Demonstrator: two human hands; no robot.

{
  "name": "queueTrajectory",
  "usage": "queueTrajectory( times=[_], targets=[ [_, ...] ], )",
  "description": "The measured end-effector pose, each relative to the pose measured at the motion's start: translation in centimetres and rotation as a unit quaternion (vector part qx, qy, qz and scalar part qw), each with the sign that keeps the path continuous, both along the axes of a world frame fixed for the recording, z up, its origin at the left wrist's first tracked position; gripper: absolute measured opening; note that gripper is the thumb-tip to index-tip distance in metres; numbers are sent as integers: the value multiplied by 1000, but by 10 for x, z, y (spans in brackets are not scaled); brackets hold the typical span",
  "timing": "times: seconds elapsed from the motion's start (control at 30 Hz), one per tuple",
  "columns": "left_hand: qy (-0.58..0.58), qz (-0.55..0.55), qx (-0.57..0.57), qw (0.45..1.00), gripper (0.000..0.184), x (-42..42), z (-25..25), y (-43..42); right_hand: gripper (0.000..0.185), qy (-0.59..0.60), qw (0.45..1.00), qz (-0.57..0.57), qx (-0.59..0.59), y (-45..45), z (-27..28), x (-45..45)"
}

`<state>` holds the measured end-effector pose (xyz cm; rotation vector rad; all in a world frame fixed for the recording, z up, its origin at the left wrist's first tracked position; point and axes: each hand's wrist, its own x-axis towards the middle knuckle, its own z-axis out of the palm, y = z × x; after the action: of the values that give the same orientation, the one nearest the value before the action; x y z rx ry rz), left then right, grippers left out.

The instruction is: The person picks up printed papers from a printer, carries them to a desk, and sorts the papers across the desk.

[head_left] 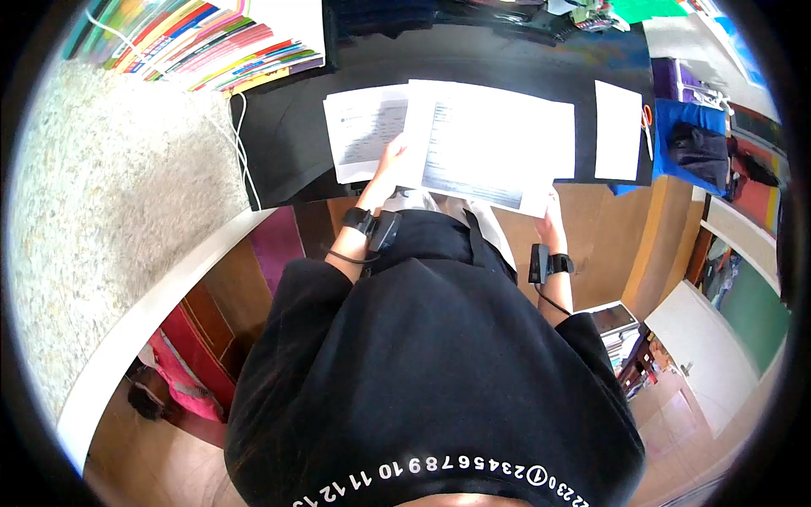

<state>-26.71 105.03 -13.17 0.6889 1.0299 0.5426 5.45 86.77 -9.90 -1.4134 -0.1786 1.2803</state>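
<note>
Printed paper sheets [490, 144] are held over the front edge of the black desk [287, 156]. My left hand [392, 165] is closed on their left side, the fingers partly hidden by the paper. At the lower right corner, my right hand [551, 221] pinches the same sheets. More printed sheets [365, 135] lie on the desk by my left hand, partly covered by the held ones. To the right, a narrow white sheet [618, 131] lies flat, with orange-handled scissors [648, 127] at its right edge.
A row of books [220, 46] stands at the back left. White cables [241, 144] hang by the desk's left edge. A blue bag or cloth [688, 127] with a dark item is beyond the right edge. Stacked books [621, 342] sit low at the right.
</note>
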Motion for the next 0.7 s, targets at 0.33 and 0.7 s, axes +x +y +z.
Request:
queueTrajectory(
  times=[0.33,0.7],
  targets=[
    [111,34,130,985,22,15,16,-2,40,-50,998,-24,-29,25,41,-14],
    [104,30,138,984,28,8,31,-10,28,-57,988,74,-126,42,35,-29]
  ],
)
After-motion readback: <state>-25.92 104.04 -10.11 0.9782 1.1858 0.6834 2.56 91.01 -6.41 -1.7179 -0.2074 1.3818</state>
